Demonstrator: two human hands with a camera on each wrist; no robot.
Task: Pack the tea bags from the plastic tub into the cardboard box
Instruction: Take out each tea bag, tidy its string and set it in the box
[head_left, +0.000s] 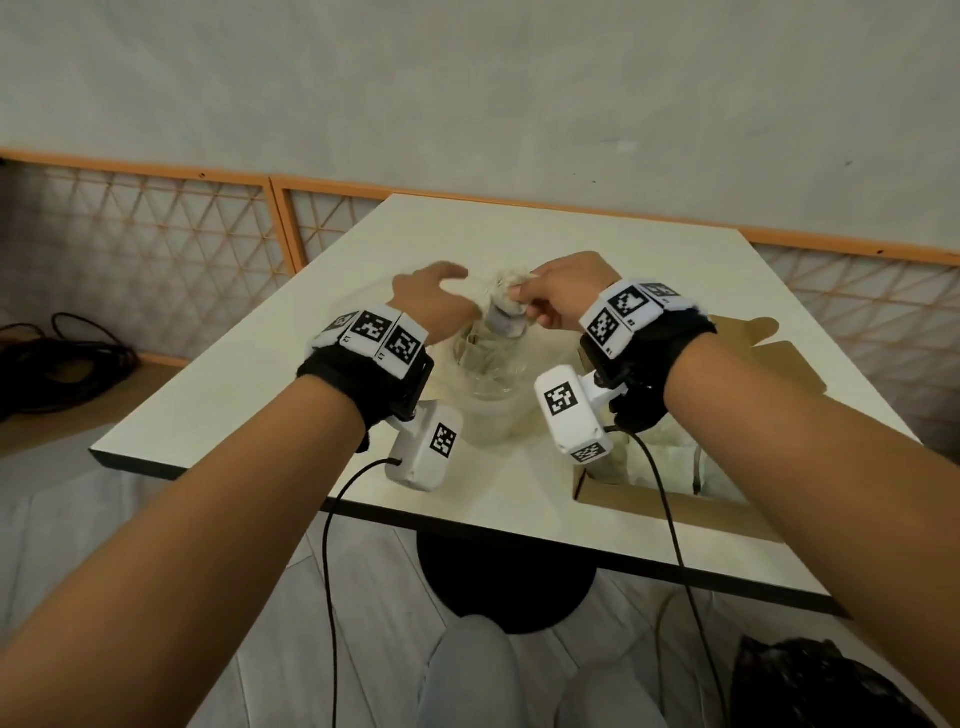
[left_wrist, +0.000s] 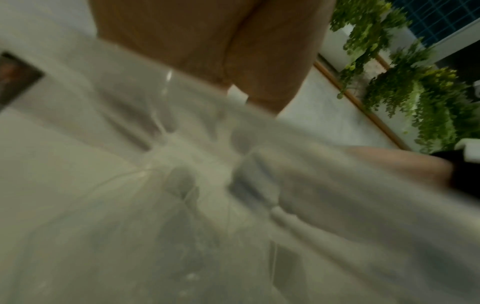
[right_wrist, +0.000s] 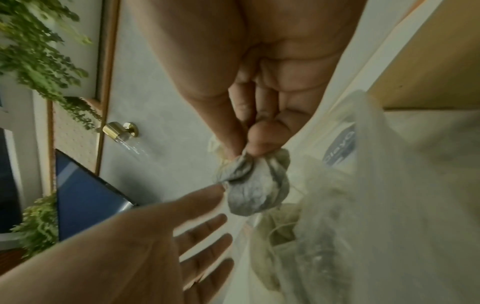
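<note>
Between the two hands, a bunch of tea bags (right_wrist: 255, 185) is hanging from the right hand (head_left: 558, 296), whose thumb and fingertips are pinching its gathered top. Beneath that bunch, the clear plastic tub (head_left: 491, 395) is sitting on the white table (head_left: 249, 384), with more tea bags lying inside it. Just beside the bunch, the left hand (head_left: 434, 301) is spreading its fingers flat and holding nothing, its fingertips (right_wrist: 210, 190) nearly touching the bags. Under the right forearm, nearer the person, the cardboard box (head_left: 675, 506) is standing with flaps up and pale bags already showing inside.

Judging by this, the lifting-out step is under way. Next, the bunch is likely needing to travel back toward the box, perhaps with the left palm supporting it so no strings snag or bags drop.
</note>
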